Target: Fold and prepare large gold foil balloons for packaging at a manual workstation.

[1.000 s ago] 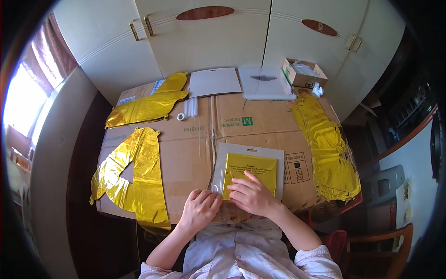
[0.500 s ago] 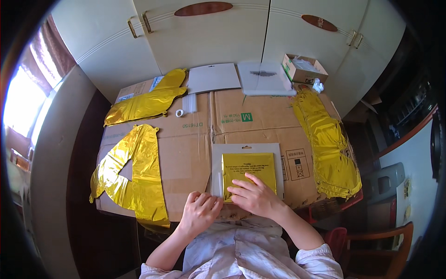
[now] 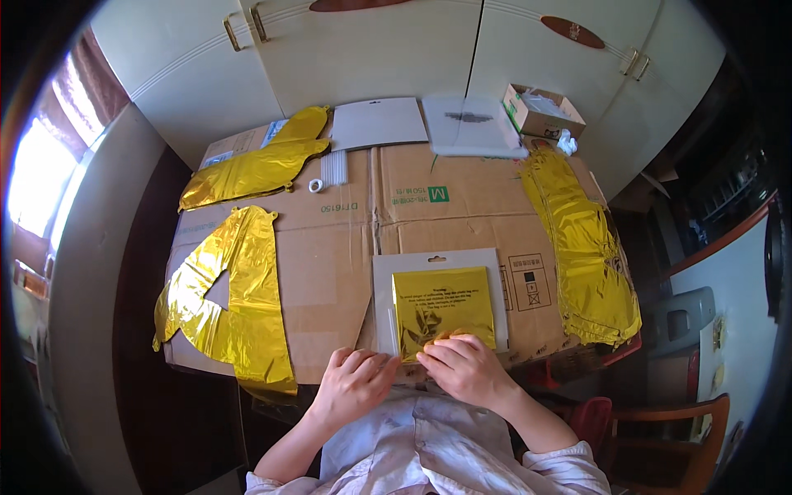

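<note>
Cabinets (image 3: 371,54) stand beyond our cardboard (image 3: 326,280); slightly right, near us, lies the gold package (image 3: 450,289). Our left hand (image 3: 355,381) and right hand (image 3: 469,370) curl nearly closed at its near edge; whether they pinch it, we cannot tell. Apparently we're working that edge; next needs delicate handling.

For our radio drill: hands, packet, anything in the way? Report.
Left hand curled at packet's near left corner; right hand at near edge. Packet flat on cardboard. Foil shapes either side, apart.

This looks like a home, with a curtained window (image 3: 40,177) at nine o'clock, pale cupboard doors (image 3: 371,62) with brass-coloured handles (image 3: 231,35) at twelve and a wooden chair (image 3: 716,437) at four.
</note>
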Tool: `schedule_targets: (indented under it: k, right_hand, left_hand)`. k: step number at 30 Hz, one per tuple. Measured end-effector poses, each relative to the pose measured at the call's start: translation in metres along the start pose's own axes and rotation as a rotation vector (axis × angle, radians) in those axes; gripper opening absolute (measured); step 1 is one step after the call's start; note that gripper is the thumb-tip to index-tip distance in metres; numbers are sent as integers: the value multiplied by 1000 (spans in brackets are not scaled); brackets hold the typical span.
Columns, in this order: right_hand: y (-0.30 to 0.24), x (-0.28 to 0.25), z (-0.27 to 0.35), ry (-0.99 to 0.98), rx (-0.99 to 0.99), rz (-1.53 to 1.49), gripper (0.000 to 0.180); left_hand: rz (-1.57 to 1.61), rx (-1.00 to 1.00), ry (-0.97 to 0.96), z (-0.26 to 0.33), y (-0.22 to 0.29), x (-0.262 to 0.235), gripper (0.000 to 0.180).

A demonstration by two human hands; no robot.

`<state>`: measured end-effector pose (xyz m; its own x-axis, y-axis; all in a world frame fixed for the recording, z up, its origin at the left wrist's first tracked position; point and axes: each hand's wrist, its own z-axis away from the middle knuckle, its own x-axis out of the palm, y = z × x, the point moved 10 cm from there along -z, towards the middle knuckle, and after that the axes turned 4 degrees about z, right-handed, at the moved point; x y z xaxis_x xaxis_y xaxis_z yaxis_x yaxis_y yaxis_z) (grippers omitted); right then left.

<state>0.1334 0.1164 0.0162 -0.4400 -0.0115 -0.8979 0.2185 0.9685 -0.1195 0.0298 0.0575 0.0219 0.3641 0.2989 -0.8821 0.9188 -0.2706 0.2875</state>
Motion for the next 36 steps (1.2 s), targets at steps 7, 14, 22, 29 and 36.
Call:
schedule_targets:
  k: [7,14,22,29,36]
  right_hand:
    - [-2,-11,1,-14,61,-13,23]
    - [-47,17,-11,-56,68,-23,17]
    - [-51,24,-10,-54,100,35,8]
    - [-50,32,-12,-181,125,79,8]
    - [-49,29,-16,-157,110,99,7]
  left_hand:
    - [146,15,-82,6,-3,2,25]
    - [129,27,-106,16,-8,2,27]
    - [20,70,-14,20,-1,8,30]
    - [10,111,32,19,5,10,12]
    - [17,125,43,20,5,12,16]
